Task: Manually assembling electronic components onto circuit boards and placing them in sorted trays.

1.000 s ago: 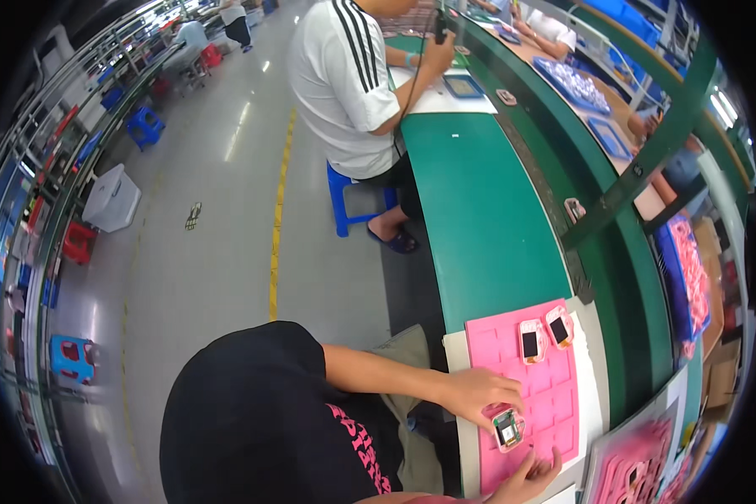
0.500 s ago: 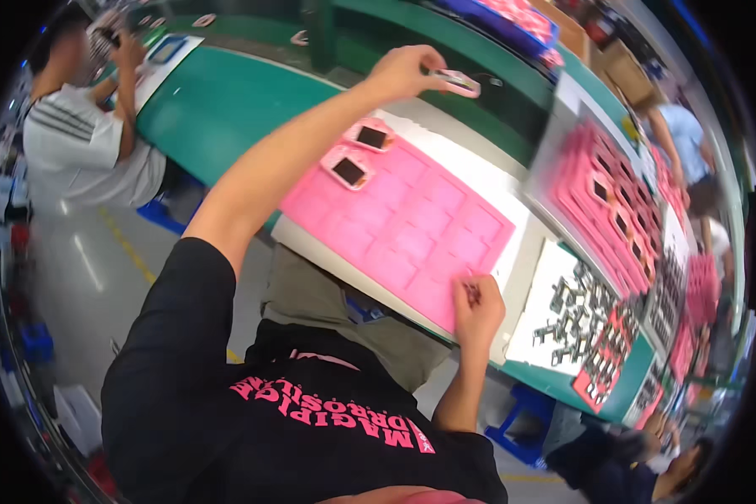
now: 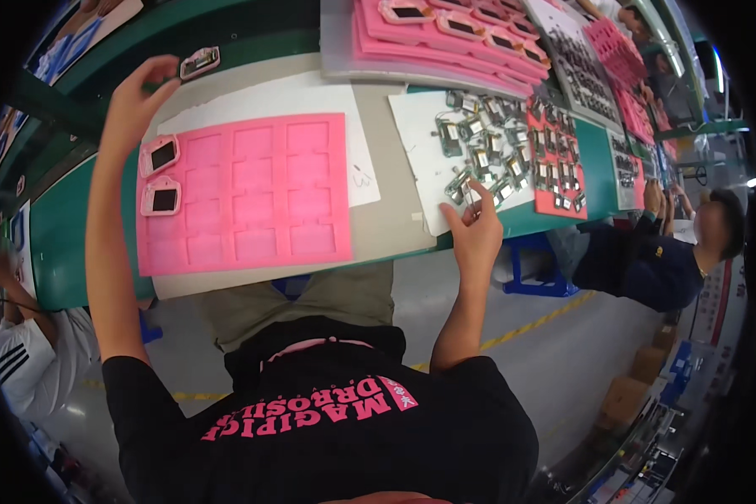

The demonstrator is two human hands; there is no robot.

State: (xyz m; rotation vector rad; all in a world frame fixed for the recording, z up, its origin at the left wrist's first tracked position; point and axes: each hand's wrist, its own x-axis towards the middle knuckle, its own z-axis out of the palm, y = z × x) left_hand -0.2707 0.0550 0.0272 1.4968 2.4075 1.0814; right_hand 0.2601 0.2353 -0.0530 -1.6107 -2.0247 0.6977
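Stacked pink trays [image 3: 433, 59] cut by top edge; right grip [image 3: 476, 233]: hold unclear.

A pink case [image 3: 200, 62] is seen on the dark green belt [image 3: 269, 25]; the left hand [image 3: 136, 101] is held just beside it, thumb and fingers parted. The right hand [image 3: 476, 231] is held at the near edge of boards [image 3: 489, 151] scattered on a white sheet [image 3: 416, 126]; whether one is gripped cannot be told. Two screened cases [image 3: 161, 197] are seated along the pink tray's [image 3: 252, 202] left side.
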